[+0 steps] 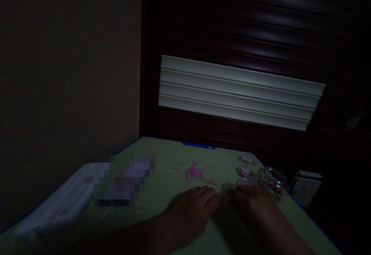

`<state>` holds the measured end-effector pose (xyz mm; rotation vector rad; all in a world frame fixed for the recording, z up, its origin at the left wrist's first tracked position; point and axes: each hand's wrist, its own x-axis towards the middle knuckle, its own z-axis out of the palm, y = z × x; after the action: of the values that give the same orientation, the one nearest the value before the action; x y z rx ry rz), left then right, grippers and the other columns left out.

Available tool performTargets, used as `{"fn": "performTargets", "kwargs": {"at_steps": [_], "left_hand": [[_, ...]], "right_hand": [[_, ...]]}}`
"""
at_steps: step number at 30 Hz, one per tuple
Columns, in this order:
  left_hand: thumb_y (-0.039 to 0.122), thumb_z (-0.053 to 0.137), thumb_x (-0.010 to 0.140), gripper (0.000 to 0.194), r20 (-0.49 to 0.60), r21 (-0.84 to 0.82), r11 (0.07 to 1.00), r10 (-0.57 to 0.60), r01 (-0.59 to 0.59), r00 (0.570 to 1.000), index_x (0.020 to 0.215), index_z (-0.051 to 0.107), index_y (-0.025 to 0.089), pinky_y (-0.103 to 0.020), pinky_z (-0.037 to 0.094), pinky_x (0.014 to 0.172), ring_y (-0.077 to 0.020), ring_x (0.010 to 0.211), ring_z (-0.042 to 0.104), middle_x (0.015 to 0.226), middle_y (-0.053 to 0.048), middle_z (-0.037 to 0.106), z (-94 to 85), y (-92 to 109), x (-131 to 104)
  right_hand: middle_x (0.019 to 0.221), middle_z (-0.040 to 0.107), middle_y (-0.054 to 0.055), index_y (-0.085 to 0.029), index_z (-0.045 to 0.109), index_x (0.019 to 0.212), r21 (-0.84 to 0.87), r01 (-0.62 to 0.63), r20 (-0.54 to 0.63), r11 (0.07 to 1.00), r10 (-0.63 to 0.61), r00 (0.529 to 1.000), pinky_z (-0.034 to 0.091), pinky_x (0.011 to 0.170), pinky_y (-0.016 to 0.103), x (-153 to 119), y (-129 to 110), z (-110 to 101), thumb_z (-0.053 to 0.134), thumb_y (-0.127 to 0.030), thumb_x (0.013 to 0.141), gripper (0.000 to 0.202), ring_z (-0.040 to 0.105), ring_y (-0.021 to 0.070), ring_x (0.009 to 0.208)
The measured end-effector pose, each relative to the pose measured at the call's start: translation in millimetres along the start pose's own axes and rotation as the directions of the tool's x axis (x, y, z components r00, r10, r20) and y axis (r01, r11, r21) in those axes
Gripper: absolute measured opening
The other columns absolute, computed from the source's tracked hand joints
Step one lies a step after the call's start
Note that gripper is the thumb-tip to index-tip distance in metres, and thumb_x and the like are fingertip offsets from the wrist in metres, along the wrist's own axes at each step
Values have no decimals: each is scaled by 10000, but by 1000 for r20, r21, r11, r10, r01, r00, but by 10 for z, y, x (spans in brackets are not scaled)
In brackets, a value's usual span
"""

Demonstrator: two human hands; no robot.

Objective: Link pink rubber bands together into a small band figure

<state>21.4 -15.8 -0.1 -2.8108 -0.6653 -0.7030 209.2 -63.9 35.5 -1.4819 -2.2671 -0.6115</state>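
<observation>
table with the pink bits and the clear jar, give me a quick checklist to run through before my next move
1. Lighting good enough for small pieces: not ok, the scene is very dim.
2. Both hands in view over the table: ok, left hand and right hand both show.
3. Right fingers free: cannot tell, a blurred round thing is at their tips.
4. Small pink pieces gathered: not ok, strays lie around the main cluster.
5. Clear jar well away from the table's edge: not ok, it sits close to the right side.
</observation>
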Motion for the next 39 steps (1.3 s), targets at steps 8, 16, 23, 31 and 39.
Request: {"fn": "performTargets", "kwargs": {"at_steps": [8, 16, 23, 31, 39], "left_hand": [[65, 364, 862, 174, -46, 31, 996, 85, -84, 995, 959, 482, 149, -286, 435, 739, -154, 788, 486, 873, -32, 535, -5, 7, 16], [30, 369, 825, 208, -26, 35, 997, 66, -65, 997, 953, 486, 144, -293, 438, 729, -161, 776, 478, 871, -33, 528, -16, 6, 16], [49, 391, 826, 187, 12, 43, 999, 28, -28, 1000, 946, 484, 157, -307, 439, 730, -167, 772, 476, 876, -29, 520, -19, 11, 21], [82, 408, 841, 135, 0, 56, 998, 14, -14, 1000, 921, 481, 164, -305, 429, 706, -165, 756, 476, 858, -21, 515, -22, 11, 31], [71, 415, 832, 129, -13, 62, 998, 7, -7, 1000, 889, 475, 170, -299, 432, 694, -158, 739, 481, 835, -13, 515, -28, 12, 26]], "right_hand": [[647, 614, -48, -229, 608, 665, 6, 7, 30, 1000, -8, 1000, 284, 628, 249, -12, 21, 40, 631, -33, 675, 197, 554, 118, 617], [603, 586, -49, -214, 585, 622, 21, 34, -35, 999, -33, 999, 275, 611, 249, -2, -11, -21, 632, -43, 685, 189, 521, 110, 574], [588, 583, -49, -202, 583, 601, 34, 28, -19, 999, -27, 999, 274, 561, 233, 13, -34, -93, 651, -12, 644, 206, 517, 102, 540], [614, 600, -42, -211, 600, 625, 4, 7, -8, 1000, -7, 1000, 294, 589, 244, 21, -26, -88, 636, -17, 660, 200, 536, 119, 572], [811, 664, 24, -219, 662, 804, -166, -149, 96, 975, 166, 981, 327, 721, 311, -3, 23, -267, 540, -8, 708, 262, 595, 196, 769]]}}
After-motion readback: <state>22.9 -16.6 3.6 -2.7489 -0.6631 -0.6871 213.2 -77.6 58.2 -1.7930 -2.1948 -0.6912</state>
